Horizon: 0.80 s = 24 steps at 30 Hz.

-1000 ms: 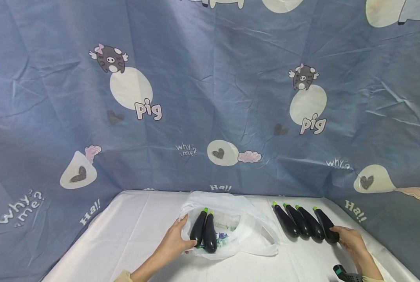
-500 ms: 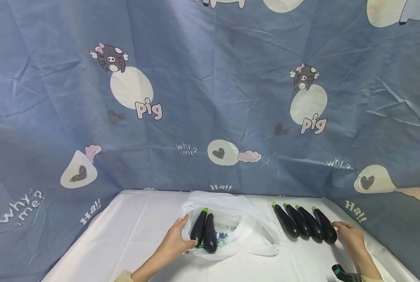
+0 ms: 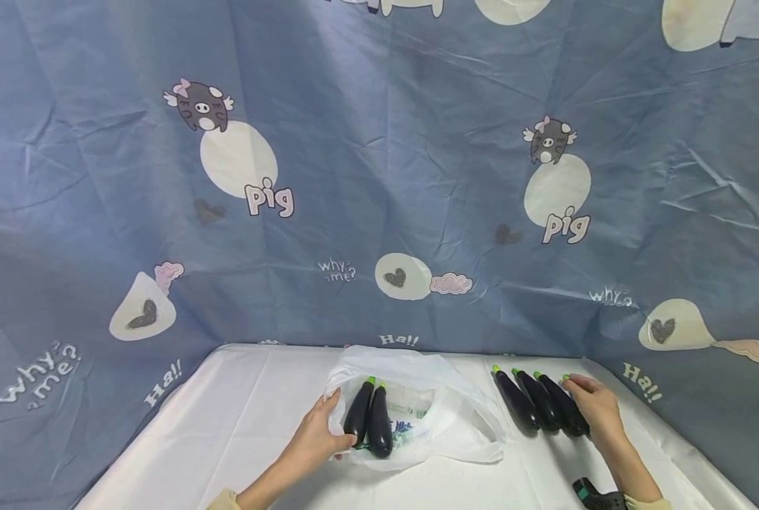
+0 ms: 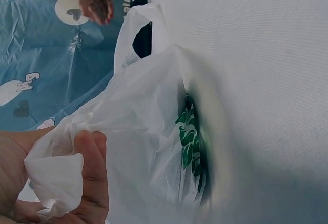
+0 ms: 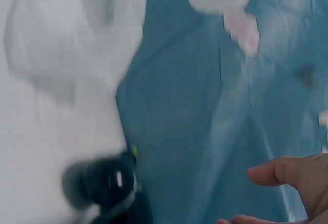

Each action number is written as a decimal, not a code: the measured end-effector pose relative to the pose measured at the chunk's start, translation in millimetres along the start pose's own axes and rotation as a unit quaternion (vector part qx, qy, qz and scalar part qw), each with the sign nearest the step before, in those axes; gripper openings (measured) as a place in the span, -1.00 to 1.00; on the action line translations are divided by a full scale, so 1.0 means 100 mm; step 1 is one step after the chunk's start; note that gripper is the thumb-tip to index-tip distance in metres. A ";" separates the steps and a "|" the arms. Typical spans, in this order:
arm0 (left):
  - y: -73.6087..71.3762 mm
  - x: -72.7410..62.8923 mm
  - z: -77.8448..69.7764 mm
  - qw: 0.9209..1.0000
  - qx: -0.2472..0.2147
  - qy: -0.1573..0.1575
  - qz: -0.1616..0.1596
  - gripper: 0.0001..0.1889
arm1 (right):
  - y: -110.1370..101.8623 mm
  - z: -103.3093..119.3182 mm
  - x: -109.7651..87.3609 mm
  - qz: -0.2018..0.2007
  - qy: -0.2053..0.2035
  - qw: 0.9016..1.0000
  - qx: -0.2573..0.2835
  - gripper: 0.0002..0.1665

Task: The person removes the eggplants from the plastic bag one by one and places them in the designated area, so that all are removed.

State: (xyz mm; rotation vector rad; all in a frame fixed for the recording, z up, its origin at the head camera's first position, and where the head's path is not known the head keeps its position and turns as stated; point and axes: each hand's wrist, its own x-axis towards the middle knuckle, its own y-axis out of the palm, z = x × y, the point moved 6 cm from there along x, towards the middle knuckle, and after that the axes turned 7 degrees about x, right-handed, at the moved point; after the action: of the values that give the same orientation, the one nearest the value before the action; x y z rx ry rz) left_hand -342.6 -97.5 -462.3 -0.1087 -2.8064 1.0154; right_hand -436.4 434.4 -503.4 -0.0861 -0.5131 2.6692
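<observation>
My left hand (image 3: 317, 432) grips the near-left rim of a white plastic bag (image 3: 462, 418); in the left wrist view a bunched fold of the film shows between thumb and fingers. Two dark eggplants (image 3: 379, 423) with green stem ends lie side by side inside the bag's open mouth. To the right, several eggplants (image 3: 518, 400) lie slanted in a row. Over the rightmost of them is my right hand (image 3: 599, 409), covering most of it, its green tip (image 3: 566, 377) showing by the fingertips. Thumb and fingers stand apart around nothing in the right wrist view.
A white cloth (image 3: 258, 397) covers the table. Behind and along both sides hangs a blue printed curtain (image 3: 328, 212). One bag handle (image 3: 491, 432) spreads toward the eggplant row. A dark band (image 3: 599, 496) circles the right wrist.
My right hand has left the lower right side of the rightmost eggplant and moved up and left over it. That eggplant earlier shifted slightly left, against the row. My left hand stays put.
</observation>
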 end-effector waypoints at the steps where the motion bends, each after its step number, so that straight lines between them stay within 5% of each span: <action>1: 0.00 0.00 0.00 1.000 0.001 -0.002 -0.001 -0.04 | 0.08 0.13 -0.12 0.012 -0.004 1.000 0.002 -0.16; 5: -0.01 0.00 -0.01 1.000 0.003 -0.004 -0.006 -0.05 | 0.32 0.73 -0.71 0.097 0.005 0.994 0.042 -0.15; 7: -0.01 0.00 -0.01 1.000 0.006 -0.003 -0.007 -0.05 | 0.41 0.86 -0.86 0.121 -0.005 0.991 0.048 -0.14; 14: 0.01 0.00 0.00 1.000 -0.007 0.003 0.002 -0.04 | 0.65 0.98 -1.03 0.160 -0.019 0.986 0.042 -0.20; 24: 0.02 0.01 0.02 1.000 -0.011 0.003 0.004 -0.03 | 0.95 1.02 -1.20 0.160 -0.031 0.987 0.006 -0.25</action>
State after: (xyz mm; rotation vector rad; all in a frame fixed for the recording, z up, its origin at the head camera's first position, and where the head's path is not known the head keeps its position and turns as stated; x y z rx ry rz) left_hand -344.1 -96.9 -465.4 -0.1261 -2.8145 0.9847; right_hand -378.6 270.0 -445.2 -0.0876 -0.5421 2.9969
